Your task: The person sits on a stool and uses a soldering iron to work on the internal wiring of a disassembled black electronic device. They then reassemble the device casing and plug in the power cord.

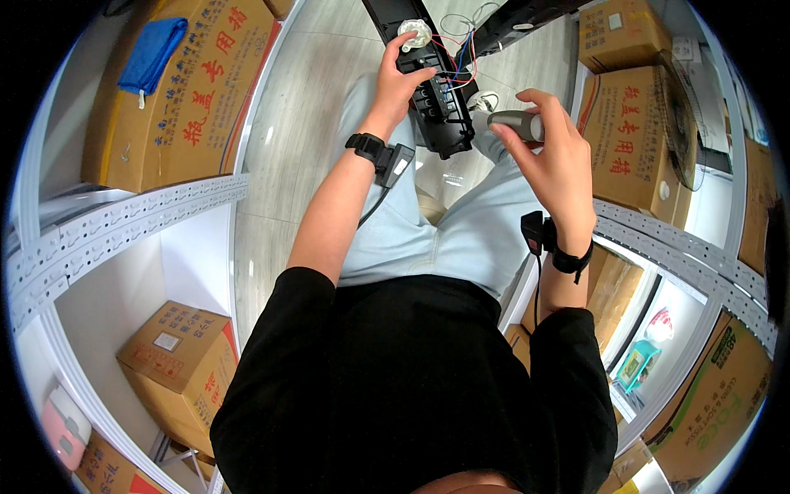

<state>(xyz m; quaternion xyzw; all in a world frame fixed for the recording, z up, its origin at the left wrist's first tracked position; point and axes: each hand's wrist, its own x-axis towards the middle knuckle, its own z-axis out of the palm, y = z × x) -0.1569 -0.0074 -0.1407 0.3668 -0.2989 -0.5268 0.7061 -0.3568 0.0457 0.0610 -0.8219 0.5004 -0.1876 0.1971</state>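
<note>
1. The left hand [397,82] spreads over a long black housing [454,138] – thumb on its inner parts, a finger on a white round piece [418,33]; whether the hidden fingers grip, I cannot tell.
2. The housing lies between the person's knees, above the pale floor [284,123], its near end toward the body.
3. Red, blue and pale wires [469,59] loop at the housing's right edge.
4. The right hand [561,152] grasps a grey-handled tool [520,125] between thumb and fingers – just beside the housing's near end.
5. Cartons [632,136] fill shelves on both sides; a blue cloth [154,53] lies on a left one.
</note>
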